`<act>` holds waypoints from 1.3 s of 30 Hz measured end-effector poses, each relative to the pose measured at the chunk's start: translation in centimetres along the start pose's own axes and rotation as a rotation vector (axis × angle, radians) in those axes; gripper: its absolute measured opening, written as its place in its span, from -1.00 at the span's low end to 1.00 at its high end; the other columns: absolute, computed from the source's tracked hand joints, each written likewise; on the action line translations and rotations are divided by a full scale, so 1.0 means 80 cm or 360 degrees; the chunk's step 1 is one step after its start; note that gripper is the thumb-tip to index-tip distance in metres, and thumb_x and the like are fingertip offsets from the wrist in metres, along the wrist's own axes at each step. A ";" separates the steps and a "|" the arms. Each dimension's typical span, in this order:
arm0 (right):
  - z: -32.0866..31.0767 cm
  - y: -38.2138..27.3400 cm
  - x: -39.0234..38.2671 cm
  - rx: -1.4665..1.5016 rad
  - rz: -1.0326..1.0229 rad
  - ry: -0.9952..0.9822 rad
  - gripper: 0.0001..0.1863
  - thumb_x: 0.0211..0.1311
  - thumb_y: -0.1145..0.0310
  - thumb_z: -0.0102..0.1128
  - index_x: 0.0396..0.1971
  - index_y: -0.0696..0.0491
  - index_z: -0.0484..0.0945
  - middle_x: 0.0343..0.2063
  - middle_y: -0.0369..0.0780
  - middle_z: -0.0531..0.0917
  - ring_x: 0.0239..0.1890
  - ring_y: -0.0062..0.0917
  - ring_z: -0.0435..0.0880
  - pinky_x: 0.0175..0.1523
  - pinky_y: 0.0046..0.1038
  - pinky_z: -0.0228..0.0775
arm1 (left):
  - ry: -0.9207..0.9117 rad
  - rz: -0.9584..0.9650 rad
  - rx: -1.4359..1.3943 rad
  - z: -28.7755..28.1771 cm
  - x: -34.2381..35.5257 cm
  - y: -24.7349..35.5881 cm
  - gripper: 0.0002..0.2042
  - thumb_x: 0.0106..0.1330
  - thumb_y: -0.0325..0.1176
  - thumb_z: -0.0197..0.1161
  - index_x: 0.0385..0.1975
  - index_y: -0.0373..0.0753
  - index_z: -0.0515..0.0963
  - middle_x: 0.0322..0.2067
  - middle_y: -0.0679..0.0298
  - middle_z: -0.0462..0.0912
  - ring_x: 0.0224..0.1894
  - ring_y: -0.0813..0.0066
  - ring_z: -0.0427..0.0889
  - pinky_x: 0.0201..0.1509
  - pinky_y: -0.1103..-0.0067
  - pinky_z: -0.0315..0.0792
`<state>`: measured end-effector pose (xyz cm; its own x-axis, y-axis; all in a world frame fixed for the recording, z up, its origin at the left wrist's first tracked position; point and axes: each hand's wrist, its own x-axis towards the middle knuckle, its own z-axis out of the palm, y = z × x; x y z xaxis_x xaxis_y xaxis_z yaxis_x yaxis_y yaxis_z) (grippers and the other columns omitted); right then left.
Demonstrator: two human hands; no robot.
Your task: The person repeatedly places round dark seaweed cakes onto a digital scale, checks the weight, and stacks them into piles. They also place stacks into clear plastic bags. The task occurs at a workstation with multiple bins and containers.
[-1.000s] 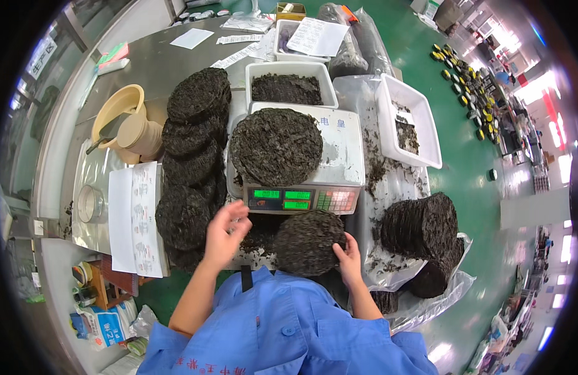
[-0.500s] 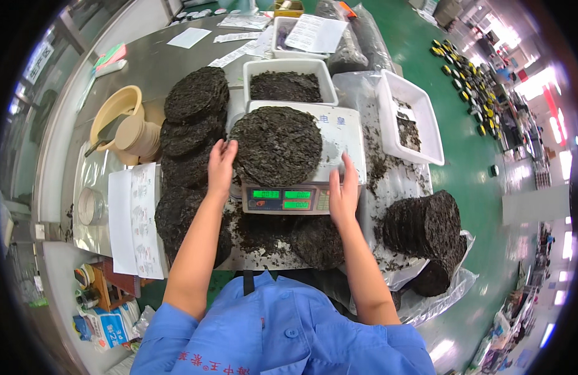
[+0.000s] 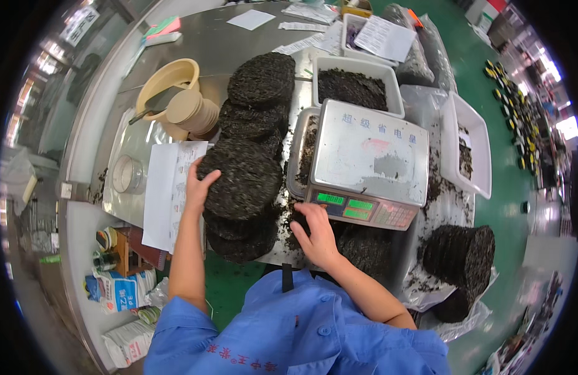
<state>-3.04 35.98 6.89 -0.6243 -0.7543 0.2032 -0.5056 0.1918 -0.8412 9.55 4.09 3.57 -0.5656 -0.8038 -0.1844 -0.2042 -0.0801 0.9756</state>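
A dark round dried seaweed cake (image 3: 242, 184) lies over the overlapping piles of cakes left of the scale. My left hand (image 3: 200, 190) grips its left edge, with the thumb across the top and part of the fingers hidden. My right hand (image 3: 317, 236) holds nothing. Its fingers are apart, over the table just off the front left corner of the electronic scale (image 3: 373, 153). The scale's metal plate carries only smudges and crumbs, and its green displays are lit. Behind my left hand's cake rises another seaweed stack (image 3: 262, 80).
White tubs (image 3: 389, 75) of seaweed scraps stand behind and right of the scale. More cakes (image 3: 458, 256) are stacked at the right edge on plastic. A beige basin (image 3: 161, 74), round discs (image 3: 187, 107), a glass jar (image 3: 127, 174) and paper sheets (image 3: 167, 200) occupy the left.
The seaweed cake has left the scale and moved left onto the piles with my left hand. My right hand has come leftward, away from the scale's right side. The view has shifted too.
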 end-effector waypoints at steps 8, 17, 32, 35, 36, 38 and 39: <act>-0.043 0.119 -0.196 -0.0354 0.0752 0.0174 -0.60 0.24 0.33 0.24 0.03 0.16 0.48 0.00 -0.02 0.54 0.10 -0.12 0.48 0.19 -0.24 0.35 | -0.0152 0.0273 0.1322 -0.012 0.076 -0.062 -0.13 0.11 -0.04 0.48 0.33 -0.40 0.22 0.27 -0.08 0.32 0.36 0.04 0.25 0.44 0.26 0.11; -0.040 0.246 -0.344 -0.0574 0.1963 0.0859 -0.01 0.09 -0.11 0.37 0.26 0.38 0.22 0.14 0.26 0.41 0.22 0.08 0.39 0.34 -0.17 0.23 | -0.0980 0.1228 0.0670 0.230 -0.156 0.004 -0.69 0.07 -0.49 0.35 -0.14 -0.26 0.56 -0.14 0.11 0.62 -0.08 0.14 0.58 0.06 0.35 0.45; -0.304 0.047 -0.285 -0.0587 0.1018 0.1987 -0.57 0.25 0.31 0.31 0.02 0.21 0.46 -0.13 -0.20 0.55 -0.09 -0.49 0.52 0.03 -0.43 0.35 | -0.1746 0.0226 0.0188 0.358 -0.275 0.008 -0.62 0.31 -0.54 0.23 0.14 -0.34 0.43 -0.05 0.21 0.62 -0.02 0.47 0.60 0.13 0.52 0.44; -0.398 0.108 -0.330 -0.1605 0.1517 0.2201 -0.23 0.18 0.02 0.33 0.19 0.32 0.36 0.16 0.09 0.44 0.22 -0.07 0.37 0.34 -0.17 0.17 | -0.1614 -0.0292 -0.0309 0.370 -0.265 0.053 -0.53 0.34 -0.50 0.26 0.22 -0.36 0.31 0.06 0.20 0.54 0.05 0.46 0.53 0.19 0.50 0.39; -0.415 0.119 -0.339 -0.1377 0.1676 0.2016 -0.14 0.14 -0.05 0.35 0.21 0.35 0.32 0.20 0.14 0.38 0.28 0.00 0.30 0.38 -0.14 0.12 | -0.1585 -0.0375 -0.0393 0.371 -0.260 0.059 -0.51 0.33 -0.51 0.27 0.24 -0.35 0.30 0.11 0.20 0.52 0.09 0.43 0.51 0.23 0.48 0.37; -0.431 0.152 -0.364 -0.1128 0.1733 0.1767 -0.01 0.02 -0.12 0.42 0.21 0.39 0.30 0.27 0.20 0.31 0.35 0.04 0.23 0.43 -0.16 0.07 | -0.1434 -0.0359 -0.0419 0.376 -0.255 0.072 -0.51 0.32 -0.52 0.27 0.24 -0.34 0.31 0.13 0.18 0.51 0.12 0.40 0.50 0.27 0.45 0.33; -0.430 0.150 -0.358 -0.1071 0.1678 0.1817 -0.05 0.01 -0.06 0.45 0.20 0.37 0.31 0.25 0.17 0.35 0.34 0.00 0.25 0.42 -0.18 0.10 | -0.1358 -0.0191 -0.0307 0.377 -0.249 0.087 -0.54 0.31 -0.53 0.27 0.20 -0.36 0.35 0.11 0.17 0.53 0.12 0.41 0.50 0.27 0.45 0.33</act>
<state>-11.72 81.48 8.22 -0.7584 0.6140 0.2189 0.4232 0.7192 -0.5511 -4.67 37.33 10.45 -0.9685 -0.0757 -0.2374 -0.2056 -0.2958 0.9329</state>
